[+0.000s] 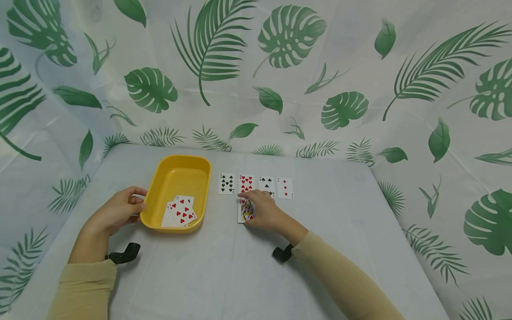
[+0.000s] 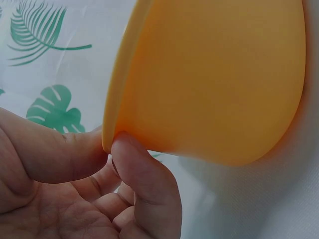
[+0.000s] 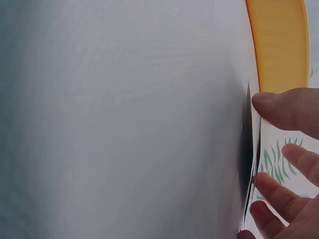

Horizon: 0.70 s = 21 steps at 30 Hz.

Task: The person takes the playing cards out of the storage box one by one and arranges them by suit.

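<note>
My left hand [image 1: 122,206] pinches the rim of a yellow plastic tub [image 1: 206,178] between thumb and finger, at its left side. In the left wrist view the fingertips grip the edge of the tub's wall [image 2: 214,84]. Playing cards with red hearts [image 1: 182,212] lie overlapped inside the tub. My right hand [image 1: 264,211] holds a face card [image 1: 245,211], thumb at its near edge and fingers at its far edge. The right wrist view shows the thumb [image 3: 281,107] against the card's thin edge, with a dark gap under the card.
Beyond the right hand a row of face-up cards lies on the white-covered table [image 1: 192,275]: a spade card [image 1: 226,183], a heart card [image 1: 246,181], a club card [image 1: 266,183] and a diamond card [image 1: 285,188]. Leaf-printed cloth [image 1: 296,80] hangs behind.
</note>
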### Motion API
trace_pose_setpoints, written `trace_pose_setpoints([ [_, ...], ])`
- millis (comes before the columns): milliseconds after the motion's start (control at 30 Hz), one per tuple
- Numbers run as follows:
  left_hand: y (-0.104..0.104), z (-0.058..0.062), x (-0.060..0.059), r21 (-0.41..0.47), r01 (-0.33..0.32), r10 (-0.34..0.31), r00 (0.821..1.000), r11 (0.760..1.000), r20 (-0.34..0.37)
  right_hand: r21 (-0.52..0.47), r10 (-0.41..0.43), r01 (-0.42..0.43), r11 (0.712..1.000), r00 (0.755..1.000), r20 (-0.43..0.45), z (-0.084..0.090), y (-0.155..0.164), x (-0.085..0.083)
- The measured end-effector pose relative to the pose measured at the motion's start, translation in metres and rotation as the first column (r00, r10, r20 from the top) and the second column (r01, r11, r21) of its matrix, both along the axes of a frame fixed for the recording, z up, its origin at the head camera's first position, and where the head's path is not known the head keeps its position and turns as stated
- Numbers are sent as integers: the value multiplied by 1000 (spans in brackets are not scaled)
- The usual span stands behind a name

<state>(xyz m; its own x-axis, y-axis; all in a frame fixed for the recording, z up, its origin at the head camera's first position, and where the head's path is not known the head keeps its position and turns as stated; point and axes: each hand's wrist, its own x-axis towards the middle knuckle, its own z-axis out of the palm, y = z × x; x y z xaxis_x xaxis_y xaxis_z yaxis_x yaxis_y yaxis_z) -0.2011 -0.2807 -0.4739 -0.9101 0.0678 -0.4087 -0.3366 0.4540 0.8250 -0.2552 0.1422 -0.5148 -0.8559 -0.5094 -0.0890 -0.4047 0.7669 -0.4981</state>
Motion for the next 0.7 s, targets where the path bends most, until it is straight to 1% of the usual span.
trace_pose_setpoints([
  [133,0,0,0,-1,1,-1,1000,1000,0,16,-3,3,1000,1000,-14,-2,-1,0],
  [300,0,0,0,8,7,-7,1000,1000,-6,7,-24,25,1000,999,-23,-1,-1,0],
  [500,0,-2,-1,4,3,-3,1000,1000,-4,-2,-58,58,998,998,-40,6,-2,-1],
  [700,-1,-4,-1,4,-3,3,1000,1000,-10,-37,-48,46,998,996,-75,13,-5,0],
])
